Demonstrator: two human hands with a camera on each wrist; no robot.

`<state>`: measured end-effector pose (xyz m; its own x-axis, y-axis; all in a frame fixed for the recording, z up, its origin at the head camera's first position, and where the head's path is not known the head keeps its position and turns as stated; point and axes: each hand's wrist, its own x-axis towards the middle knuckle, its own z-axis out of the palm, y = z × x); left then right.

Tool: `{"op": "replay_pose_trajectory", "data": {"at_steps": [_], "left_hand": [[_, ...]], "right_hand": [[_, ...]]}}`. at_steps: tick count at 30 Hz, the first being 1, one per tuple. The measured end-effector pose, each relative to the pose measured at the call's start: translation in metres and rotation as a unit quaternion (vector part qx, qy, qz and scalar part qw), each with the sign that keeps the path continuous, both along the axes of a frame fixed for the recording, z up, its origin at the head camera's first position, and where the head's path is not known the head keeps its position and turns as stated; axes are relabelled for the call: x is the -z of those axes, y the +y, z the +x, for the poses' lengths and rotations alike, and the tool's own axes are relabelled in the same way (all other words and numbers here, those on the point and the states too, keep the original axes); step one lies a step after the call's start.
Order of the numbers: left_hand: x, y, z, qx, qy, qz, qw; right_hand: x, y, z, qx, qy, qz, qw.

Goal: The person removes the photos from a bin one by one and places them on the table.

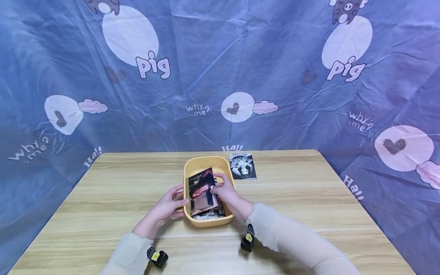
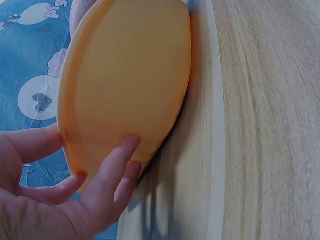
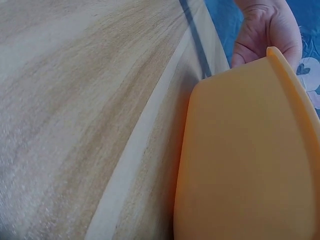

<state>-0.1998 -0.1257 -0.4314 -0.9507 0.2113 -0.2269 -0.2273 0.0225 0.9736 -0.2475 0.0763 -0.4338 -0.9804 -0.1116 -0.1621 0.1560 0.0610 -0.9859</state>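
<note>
A yellow plastic bin (image 1: 207, 223) stands on the table, holding a few glossy photo cards. My left hand (image 1: 168, 206) grips the bin's left wall, thumb over the rim and fingers against the outside, as the left wrist view also shows. Inside the bin, my right hand (image 1: 225, 191) pinches a photo card (image 1: 201, 194) with a dark and reddish picture by its right edge. That card is tilted, and part of another card (image 1: 209, 214) shows beneath it. In the right wrist view the bin's wall (image 3: 240, 150) hides my right fingers; the left hand (image 3: 267, 32) appears beyond.
A black-and-white photo card (image 1: 242, 166) lies on the table just right of the bin, near the back edge. The wooden table (image 1: 130, 183) reaches to a blue printed cloth (image 1: 206, 68) hanging behind and at both sides.
</note>
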Motion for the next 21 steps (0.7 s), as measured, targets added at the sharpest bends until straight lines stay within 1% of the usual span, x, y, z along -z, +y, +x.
{"op": "replay_pose_trajectory", "data": {"at_steps": [3,7,9,12,17,21], "left_hand": [[0.000,0.001,0.000,-0.003,0.000,-0.001,1.0000],[0.000,0.001,-0.001,-0.003,-0.001,-0.003,1.0000],[0.000,0.000,-0.001,-0.003,-0.002,-0.003,1.0000],[0.000,-0.001,-0.002,-0.007,-0.004,-0.003,1.0000],[0.000,-0.002,-0.003,-0.009,-0.006,-0.009,0.9999],[0.000,-0.002,-0.004,-0.009,-0.008,-0.014,0.9998]], "right_hand": [[0.000,0.000,0.000,0.013,0.009,-0.005,1.000],[-0.003,0.001,-0.002,0.041,0.015,0.008,0.999],[-0.006,0.001,-0.004,0.047,0.014,0.011,0.999],[-0.013,0.003,-0.007,0.048,0.014,0.005,0.999],[-0.028,0.009,-0.014,0.044,0.011,-0.026,0.999],[-0.038,0.022,-0.023,0.060,0.014,-0.037,0.997]]}}
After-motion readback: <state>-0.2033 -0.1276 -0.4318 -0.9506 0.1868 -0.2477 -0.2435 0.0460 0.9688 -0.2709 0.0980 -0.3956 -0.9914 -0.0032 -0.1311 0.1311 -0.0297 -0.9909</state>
